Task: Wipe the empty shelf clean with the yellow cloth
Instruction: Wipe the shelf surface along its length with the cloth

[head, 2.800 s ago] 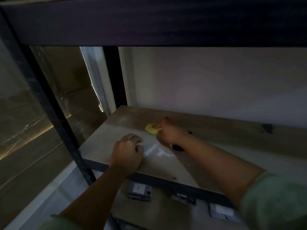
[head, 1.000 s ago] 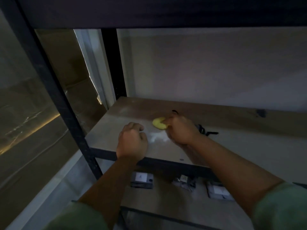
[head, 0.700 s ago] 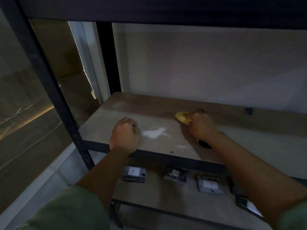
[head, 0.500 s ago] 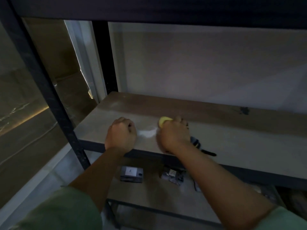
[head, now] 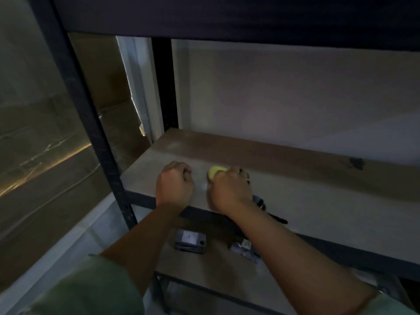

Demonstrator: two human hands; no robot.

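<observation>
**Both fists on the shelf, cloth under my right**

My right hand is curled round the yellow cloth, knuckles up, pressing it onto the shelf near the front edge, toward the left end. Only a small bulge of cloth shows past my fingers. My left hand sits just beside it, clenched into a fist with nothing in it that I can see, resting on the board close to the front edge. Both forearms reach up and forward over that edge.

I count one cloth, two hands, and one dark strap-like thing lying by my right wrist; what it is I cannot tell. On the lower shelf two small grey packs show between my arms.

To the right the board runs on bare to the frame's edge, and the back strip along the wall is open too. At the left end a black upright post bounds the front corner.
</observation>
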